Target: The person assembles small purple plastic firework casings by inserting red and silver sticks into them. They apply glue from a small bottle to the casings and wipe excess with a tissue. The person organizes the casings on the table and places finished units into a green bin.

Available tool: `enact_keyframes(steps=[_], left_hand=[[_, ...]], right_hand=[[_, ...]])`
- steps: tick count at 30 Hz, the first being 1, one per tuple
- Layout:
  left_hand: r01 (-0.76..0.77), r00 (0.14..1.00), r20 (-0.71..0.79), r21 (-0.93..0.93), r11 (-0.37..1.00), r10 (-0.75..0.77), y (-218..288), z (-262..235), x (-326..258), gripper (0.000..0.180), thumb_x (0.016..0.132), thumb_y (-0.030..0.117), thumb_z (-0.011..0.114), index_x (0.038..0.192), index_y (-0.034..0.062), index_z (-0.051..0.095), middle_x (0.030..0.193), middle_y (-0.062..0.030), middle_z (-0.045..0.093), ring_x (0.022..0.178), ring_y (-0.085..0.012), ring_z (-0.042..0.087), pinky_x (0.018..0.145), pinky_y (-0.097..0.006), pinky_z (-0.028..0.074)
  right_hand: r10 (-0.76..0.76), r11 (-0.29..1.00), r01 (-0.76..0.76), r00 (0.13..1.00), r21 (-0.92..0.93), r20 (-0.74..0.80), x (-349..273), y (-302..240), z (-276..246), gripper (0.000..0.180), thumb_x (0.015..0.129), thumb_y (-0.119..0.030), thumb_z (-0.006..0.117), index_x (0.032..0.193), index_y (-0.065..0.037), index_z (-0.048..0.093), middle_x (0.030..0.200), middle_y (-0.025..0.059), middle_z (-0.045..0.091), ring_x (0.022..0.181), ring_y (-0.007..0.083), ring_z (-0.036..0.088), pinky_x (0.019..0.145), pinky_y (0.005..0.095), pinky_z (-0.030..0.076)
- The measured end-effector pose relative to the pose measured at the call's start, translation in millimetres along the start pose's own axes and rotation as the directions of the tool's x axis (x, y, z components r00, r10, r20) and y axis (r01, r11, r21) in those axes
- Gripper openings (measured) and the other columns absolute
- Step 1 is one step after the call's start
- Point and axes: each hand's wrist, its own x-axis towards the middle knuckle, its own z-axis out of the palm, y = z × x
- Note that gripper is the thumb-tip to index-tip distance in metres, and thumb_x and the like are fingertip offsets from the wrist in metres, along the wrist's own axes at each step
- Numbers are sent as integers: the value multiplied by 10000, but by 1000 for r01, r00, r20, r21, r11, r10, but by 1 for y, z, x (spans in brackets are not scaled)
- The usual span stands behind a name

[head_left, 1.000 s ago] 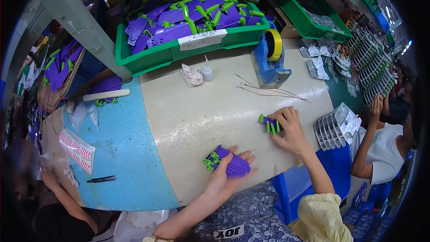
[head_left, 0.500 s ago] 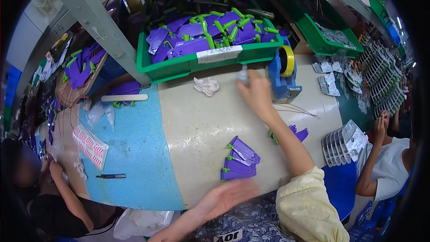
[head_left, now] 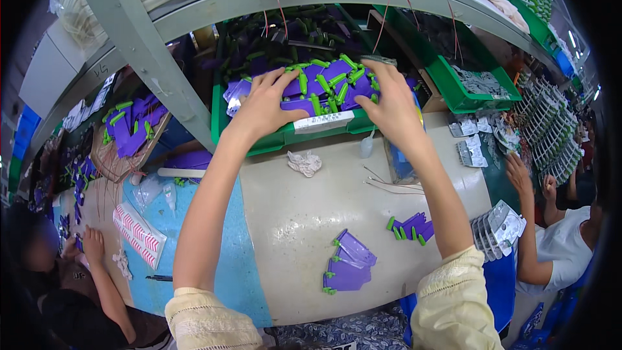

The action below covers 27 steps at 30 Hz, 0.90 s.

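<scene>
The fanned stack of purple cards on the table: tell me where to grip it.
Probably pinch the stack of purple cards along its plain right edge, coming from the right: the green clips line its left side, and the cards lie flat and fanned, so that edge is bare.

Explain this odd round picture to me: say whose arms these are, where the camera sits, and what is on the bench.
The camera is worn on a person's head and looks down through a fisheye lens, so straight edges bend. Both arms are that person's own. The left hand and right hand reach into a green bin of purple cards with green parts; whether either has a grip on one cannot be told. On the pale bench lie two small stacks of the same cards and a crumpled tissue. Other people work at both sides.
</scene>
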Motion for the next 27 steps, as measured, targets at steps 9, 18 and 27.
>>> enact_keyframes(steps=[9, 18, 27], left_hand=[[155, 959, 228, 67, 986, -167, 27, -16, 32, 950, 614, 458, 895, 1455, 266, 498, 1260, -243, 530, 1061, -426, 650, 948, -482, 534], [207, 958, 183, 103, 973, -223, 16, -10, 16, 994, 630, 432, 901, 1485, 268, 422, 1305, -273, 511, 1200, -492, 521, 1026, -524, 459], [238, 969, 126, -253, 938, -212, 6, -7, 23, 1116, 592, 291, 918, 1534, 282, 321, 1243, -298, 551, 1180, -466, 545, 1035, -488, 446]], right_hand=[[-66, 980, 153, 854, -127, 516, 72, 31, 29, 1153, 509, -321, 941, 1523, -220, 401, 1309, 244, 517, 1268, 434, 467, 1062, 517, 417], [-132, 985, 62, 866, 159, 482, 79, 24, 44, 1056, 570, -130, 842, 1524, -157, 389, 1209, 216, 607, 1107, 337, 617, 971, 420, 497], [236, 698, -541, 792, 468, 563, 98, -25, 61, 875, 666, -308, 835, 1397, 48, 515, 1211, 232, 626, 953, 272, 689, 575, 350, 646]])
